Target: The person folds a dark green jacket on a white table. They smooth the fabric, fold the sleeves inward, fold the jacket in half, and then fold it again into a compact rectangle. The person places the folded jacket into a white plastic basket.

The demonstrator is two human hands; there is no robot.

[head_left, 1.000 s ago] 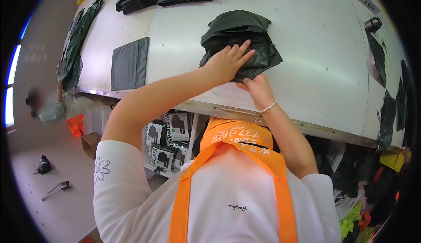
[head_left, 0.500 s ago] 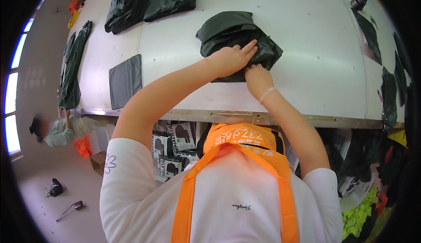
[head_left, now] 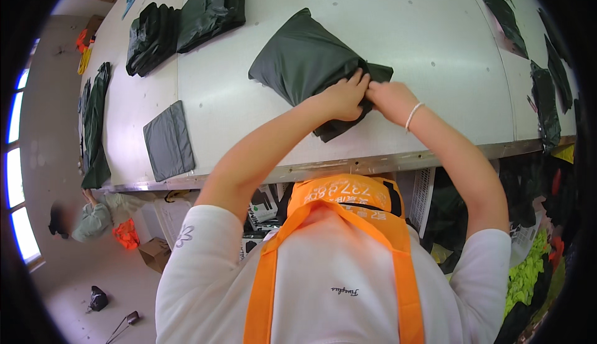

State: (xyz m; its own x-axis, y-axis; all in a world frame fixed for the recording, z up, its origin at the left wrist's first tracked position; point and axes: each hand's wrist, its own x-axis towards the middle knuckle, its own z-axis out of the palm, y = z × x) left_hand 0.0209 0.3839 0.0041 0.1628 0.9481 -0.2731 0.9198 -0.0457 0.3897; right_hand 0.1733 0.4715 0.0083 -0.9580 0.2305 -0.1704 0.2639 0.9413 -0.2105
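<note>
A folded dark green, glossy fabric bundle (head_left: 305,55) lies tilted on the pale table in front of me. Its top face is smooth, while loose layers stick out at its right and lower edges. My left hand (head_left: 345,98) grips the right edge, its fingers bent over the fabric and the thumb hidden. Close beside it, my right hand (head_left: 392,101) is closed on the same edge, fingertips almost touching the left ones. The right hand is slightly blurred, and the fold between the hands is partly covered.
A flat grey-green fabric piece (head_left: 169,142) lies to the left. Two dark folded bundles (head_left: 211,14) sit farther back. Long dark fabric (head_left: 96,133) hangs at the left end, where another person (head_left: 93,220) stands. Dark strips (head_left: 546,105) lie at the right; packages (head_left: 262,204) sit below the table.
The bundle has turned, and its smooth face now shows where crumpled layers were uppermost. My right hand has moved up and right, meeting the left at the bundle's right edge. The view has shifted.
</note>
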